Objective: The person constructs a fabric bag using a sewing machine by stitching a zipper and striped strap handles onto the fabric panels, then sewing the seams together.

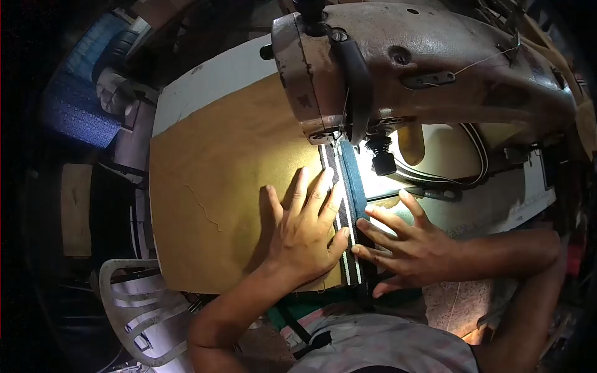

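Observation:
My left hand lies flat with fingers spread on a tan sheet of material, its fingertips along a black strip with white stripes. To the right of that strip, my right hand is open, its fingers reaching to the edge of a dark blue strip. Both strips run up under the needle area of a sewing machine, which a lamp lights brightly. A dark-handled tool lies just beyond my right fingertips, its far end partly hidden.
A loop of striped strip curls under the machine arm. Loose thread lies on the tan sheet. A pale chair stands at lower left. Blue textured material sits at upper left.

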`<state>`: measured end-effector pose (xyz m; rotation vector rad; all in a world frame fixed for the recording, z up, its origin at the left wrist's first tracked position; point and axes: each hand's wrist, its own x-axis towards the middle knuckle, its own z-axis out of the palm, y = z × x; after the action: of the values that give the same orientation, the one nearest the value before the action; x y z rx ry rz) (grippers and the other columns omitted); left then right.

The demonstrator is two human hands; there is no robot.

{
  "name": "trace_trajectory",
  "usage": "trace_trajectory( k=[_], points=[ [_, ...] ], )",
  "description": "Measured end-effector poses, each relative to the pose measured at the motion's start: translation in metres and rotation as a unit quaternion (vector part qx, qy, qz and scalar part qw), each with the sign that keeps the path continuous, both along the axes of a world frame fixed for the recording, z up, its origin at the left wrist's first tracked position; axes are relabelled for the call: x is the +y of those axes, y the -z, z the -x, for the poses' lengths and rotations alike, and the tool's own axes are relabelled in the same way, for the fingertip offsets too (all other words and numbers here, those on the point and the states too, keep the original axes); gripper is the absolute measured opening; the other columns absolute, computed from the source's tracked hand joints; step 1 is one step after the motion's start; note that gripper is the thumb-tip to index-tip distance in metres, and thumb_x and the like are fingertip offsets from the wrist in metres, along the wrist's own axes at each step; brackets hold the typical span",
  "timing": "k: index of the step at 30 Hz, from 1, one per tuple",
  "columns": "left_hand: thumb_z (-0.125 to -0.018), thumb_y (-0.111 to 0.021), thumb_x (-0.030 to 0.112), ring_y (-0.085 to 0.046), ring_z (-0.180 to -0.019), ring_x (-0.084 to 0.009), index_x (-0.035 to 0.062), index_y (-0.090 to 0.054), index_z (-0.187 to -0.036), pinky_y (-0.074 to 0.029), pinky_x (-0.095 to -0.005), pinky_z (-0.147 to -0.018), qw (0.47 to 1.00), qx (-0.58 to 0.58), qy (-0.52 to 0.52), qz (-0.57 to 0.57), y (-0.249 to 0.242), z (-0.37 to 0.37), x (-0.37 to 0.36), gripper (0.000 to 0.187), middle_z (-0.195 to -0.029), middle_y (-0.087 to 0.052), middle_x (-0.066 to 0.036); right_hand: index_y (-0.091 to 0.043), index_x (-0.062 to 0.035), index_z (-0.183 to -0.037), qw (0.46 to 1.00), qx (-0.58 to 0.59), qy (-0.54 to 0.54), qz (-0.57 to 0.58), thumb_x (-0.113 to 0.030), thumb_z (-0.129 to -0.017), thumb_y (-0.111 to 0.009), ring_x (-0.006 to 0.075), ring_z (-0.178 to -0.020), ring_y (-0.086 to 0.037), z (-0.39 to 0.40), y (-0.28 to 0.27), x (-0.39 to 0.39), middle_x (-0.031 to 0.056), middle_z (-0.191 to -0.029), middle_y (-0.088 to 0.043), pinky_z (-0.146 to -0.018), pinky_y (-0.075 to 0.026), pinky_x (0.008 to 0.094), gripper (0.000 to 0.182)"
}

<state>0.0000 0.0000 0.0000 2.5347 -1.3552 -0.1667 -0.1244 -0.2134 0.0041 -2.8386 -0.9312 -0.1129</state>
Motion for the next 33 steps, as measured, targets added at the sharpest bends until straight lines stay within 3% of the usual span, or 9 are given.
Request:
trace_trajectory(
  k=[2, 9, 12, 18, 28, 33],
  points=[
    [-0.085, -0.064, 0.035, -0.023, -0.15, -0.0411, 0.0001, -0.048, -0.144, -0.01, -0.0768, -0.111, 1.0, -0.016, 0.0, -0.002, -0.002, 0.0, -0.001, 0.071, -0.157, -0.036, -0.018, -0.061, -0.0199, -0.136, 1.0, 0.0, 0.0, -0.004, -0.079, -0.081, -0.056, 0.0321, -0.14, -0.044, -0.001, -0.001, 0.001, 0.0126, -0.141, -0.057, -0.111, -0.02, 0.0699, 0.081],
    [-0.085, -0.063, 0.034, -0.022, -0.15, -0.0412, 0.0004, -0.046, -0.145, -0.01, -0.0775, -0.111, 1.0, -0.012, 0.001, -0.007, -0.002, -0.003, -0.006, 0.071, -0.157, -0.037, -0.017, -0.062, -0.0195, -0.135, 1.0, -0.003, 0.001, -0.003, -0.079, -0.081, -0.056, 0.0323, -0.139, -0.045, -0.002, 0.001, -0.002, 0.0124, -0.139, -0.058, -0.11, -0.022, 0.0701, 0.081],
    [-0.085, -0.063, 0.034, -0.021, -0.151, -0.0407, 0.0009, -0.045, -0.147, -0.009, -0.0777, -0.111, 1.0, -0.009, 0.002, -0.016, -0.003, -0.005, -0.006, 0.073, -0.157, -0.036, -0.017, -0.064, -0.017, -0.135, 1.0, 0.01, 0.0, -0.015, -0.075, -0.088, -0.047, 0.0272, -0.145, -0.039, -0.004, -0.002, -0.002, 0.0115, -0.142, -0.058, -0.115, -0.014, 0.0678, 0.077],
    [-0.085, -0.063, 0.032, -0.024, -0.15, -0.0405, -0.0003, -0.05, -0.144, -0.014, -0.0798, -0.109, 1.0, -0.029, 0.002, 0.006, -0.002, -0.022, -0.013, 0.068, -0.157, -0.037, -0.018, -0.065, -0.0167, -0.132, 1.0, -0.021, 0.011, -0.014, -0.079, -0.086, -0.047, 0.0292, -0.141, -0.043, -0.022, -0.002, -0.009, 0.0122, -0.139, -0.059, -0.113, -0.02, 0.0668, 0.079],
    [-0.089, -0.064, 0.033, -0.026, -0.148, -0.0427, 0.0017, -0.053, -0.141, -0.013, -0.0859, -0.102, 1.0, -0.013, 0.005, 0.021, -0.003, -0.007, -0.005, 0.062, -0.152, -0.044, -0.016, -0.064, -0.0164, -0.133, 0.999, -0.019, 0.008, -0.032, -0.079, -0.084, -0.05, 0.0305, -0.141, -0.043, -0.026, -0.002, -0.012, 0.0126, -0.139, -0.059, -0.113, -0.022, 0.0694, 0.081],
    [-0.089, -0.063, 0.032, -0.026, -0.148, -0.0429, 0.0029, -0.055, -0.14, -0.014, -0.0862, -0.102, 0.999, -0.023, 0.006, 0.024, -0.002, -0.013, -0.007, 0.059, -0.152, -0.044, -0.015, -0.061, -0.0163, -0.136, 0.999, -0.033, 0.015, -0.018, -0.08, -0.082, -0.051, 0.0329, -0.139, -0.045, -0.029, 0.0, -0.013, 0.0147, -0.141, -0.057, -0.107, -0.029, 0.067, 0.084]
  ],
)
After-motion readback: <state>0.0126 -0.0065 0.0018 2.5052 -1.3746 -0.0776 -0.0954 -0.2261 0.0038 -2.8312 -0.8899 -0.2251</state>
